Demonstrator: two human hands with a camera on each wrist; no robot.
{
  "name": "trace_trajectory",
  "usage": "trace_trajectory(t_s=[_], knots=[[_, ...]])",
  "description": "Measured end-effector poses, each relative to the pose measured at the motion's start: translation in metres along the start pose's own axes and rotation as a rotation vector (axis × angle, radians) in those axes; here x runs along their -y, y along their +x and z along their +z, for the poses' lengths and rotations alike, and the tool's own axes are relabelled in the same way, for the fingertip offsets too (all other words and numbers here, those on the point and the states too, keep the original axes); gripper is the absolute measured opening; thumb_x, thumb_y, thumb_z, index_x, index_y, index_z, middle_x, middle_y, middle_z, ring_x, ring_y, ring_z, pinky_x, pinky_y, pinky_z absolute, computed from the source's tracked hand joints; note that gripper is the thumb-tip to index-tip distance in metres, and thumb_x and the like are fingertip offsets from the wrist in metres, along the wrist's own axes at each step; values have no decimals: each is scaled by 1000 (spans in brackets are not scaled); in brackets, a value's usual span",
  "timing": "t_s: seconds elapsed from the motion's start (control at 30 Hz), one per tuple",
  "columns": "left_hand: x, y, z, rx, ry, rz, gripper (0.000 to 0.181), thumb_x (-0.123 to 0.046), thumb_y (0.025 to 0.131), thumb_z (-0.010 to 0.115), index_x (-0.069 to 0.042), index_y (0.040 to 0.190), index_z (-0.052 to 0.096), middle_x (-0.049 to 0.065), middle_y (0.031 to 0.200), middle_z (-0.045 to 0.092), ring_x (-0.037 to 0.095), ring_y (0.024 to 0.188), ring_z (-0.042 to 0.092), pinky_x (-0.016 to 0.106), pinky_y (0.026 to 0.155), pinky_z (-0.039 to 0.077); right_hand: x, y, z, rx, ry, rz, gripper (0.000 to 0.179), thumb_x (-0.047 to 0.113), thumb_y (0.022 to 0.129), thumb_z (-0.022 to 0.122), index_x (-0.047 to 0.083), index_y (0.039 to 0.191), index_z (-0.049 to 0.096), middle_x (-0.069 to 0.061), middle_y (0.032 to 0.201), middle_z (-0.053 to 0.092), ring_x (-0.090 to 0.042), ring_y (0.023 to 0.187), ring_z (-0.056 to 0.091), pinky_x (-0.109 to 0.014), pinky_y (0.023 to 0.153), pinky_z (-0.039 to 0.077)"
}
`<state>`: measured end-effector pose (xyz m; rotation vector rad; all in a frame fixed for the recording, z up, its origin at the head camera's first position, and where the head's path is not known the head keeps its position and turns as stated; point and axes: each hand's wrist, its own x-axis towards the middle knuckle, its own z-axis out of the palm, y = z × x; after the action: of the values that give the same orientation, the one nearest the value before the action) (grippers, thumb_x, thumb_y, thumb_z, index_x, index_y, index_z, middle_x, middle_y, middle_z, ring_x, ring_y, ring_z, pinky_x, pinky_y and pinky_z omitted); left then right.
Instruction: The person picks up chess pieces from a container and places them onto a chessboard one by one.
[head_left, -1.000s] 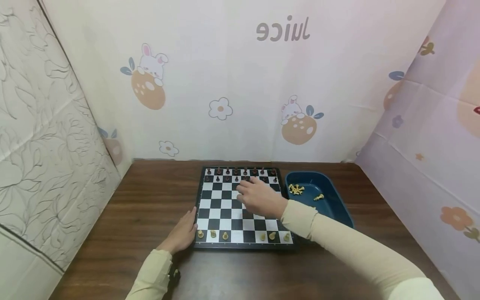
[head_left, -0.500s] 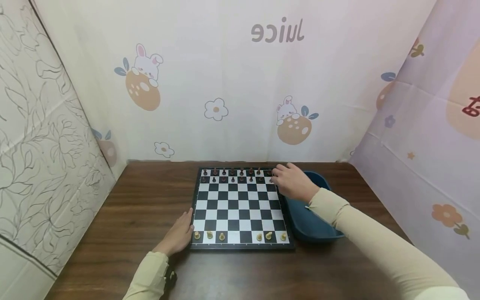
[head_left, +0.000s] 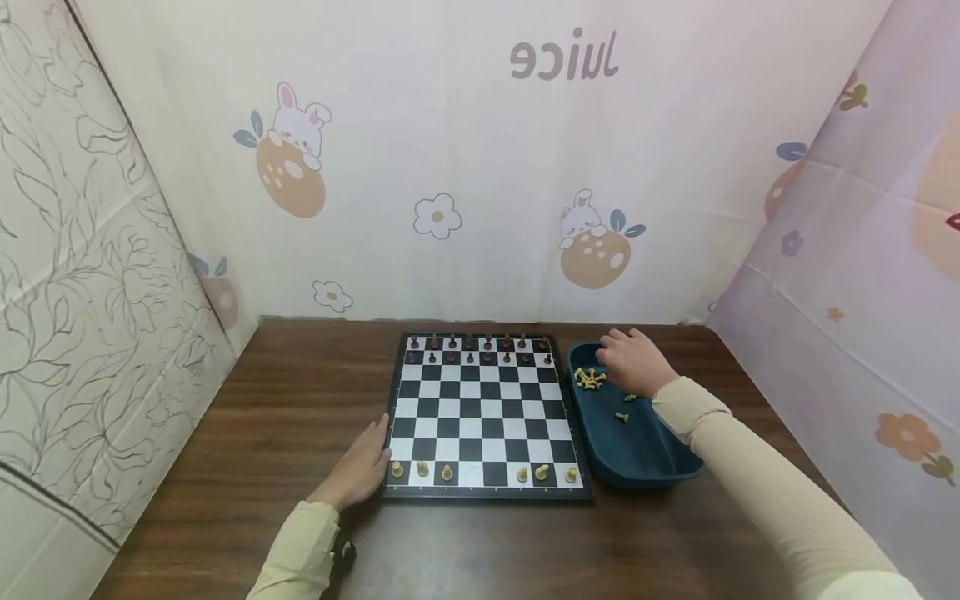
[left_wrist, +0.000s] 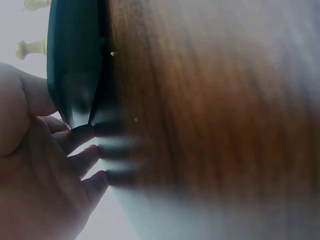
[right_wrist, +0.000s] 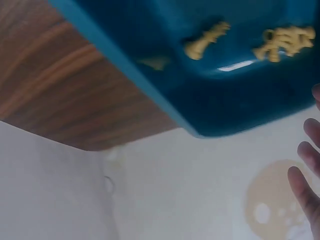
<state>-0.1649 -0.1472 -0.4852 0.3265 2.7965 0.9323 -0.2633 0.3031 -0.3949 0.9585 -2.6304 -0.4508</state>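
My left hand (head_left: 356, 469) rests against the left side of a black-and-white chessboard (head_left: 471, 406), its fingers touching the dark edge; the left wrist view shows the fingertips (left_wrist: 85, 160) at the table beside that edge. My right hand (head_left: 635, 362) hovers over the far part of a blue tray (head_left: 637, 454), fingers spread, with no piece seen in it. Inside the tray lie a heap of pale yellow chess pieces (head_left: 588, 379) and a few loose ones, one a tall piece (right_wrist: 206, 41). Dark red pieces (head_left: 487, 342) fill the two far rows. Several yellow pieces (head_left: 447, 472) stand in the nearest row.
The tray stands close to the board's right side on a brown wooden table (head_left: 322, 375). Printed cloth walls (head_left: 450, 167) enclose the table's back and sides. A small dark device (head_left: 343, 554) sits by the left wrist.
My right hand has gone from above the board's far middle, past its far right corner, to over the tray. The left hand stays at the board's edge.
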Motion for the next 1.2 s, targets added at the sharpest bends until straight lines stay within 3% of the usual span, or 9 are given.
trace_trajectory(t_s=[0.37,0.6,1.2], knots=[[-3,-1,-4,-5,4,-14,56,-12,100,37,8,148,18,26,152,21,41,141,17,52,114,14,-7,-21,27,73,45,42,13,3,72,80,7,83,75,-8,74,62,-25,70,54,-39,56,48],[-5,0,-4,-3,9,-9,56,-12,100,38,8,148,18,26,152,22,41,140,17,52,114,14,-8,-29,33,77,7,30,14,5,71,81,9,68,68,-8,68,58,-25,65,51,-40,53,46],[-1,0,0,-4,4,1,56,-12,100,38,8,148,18,26,152,23,40,141,18,51,114,14,-10,-37,61,126,-21,8,13,9,69,83,10,71,71,-8,75,65,-26,70,54,-37,54,45]])
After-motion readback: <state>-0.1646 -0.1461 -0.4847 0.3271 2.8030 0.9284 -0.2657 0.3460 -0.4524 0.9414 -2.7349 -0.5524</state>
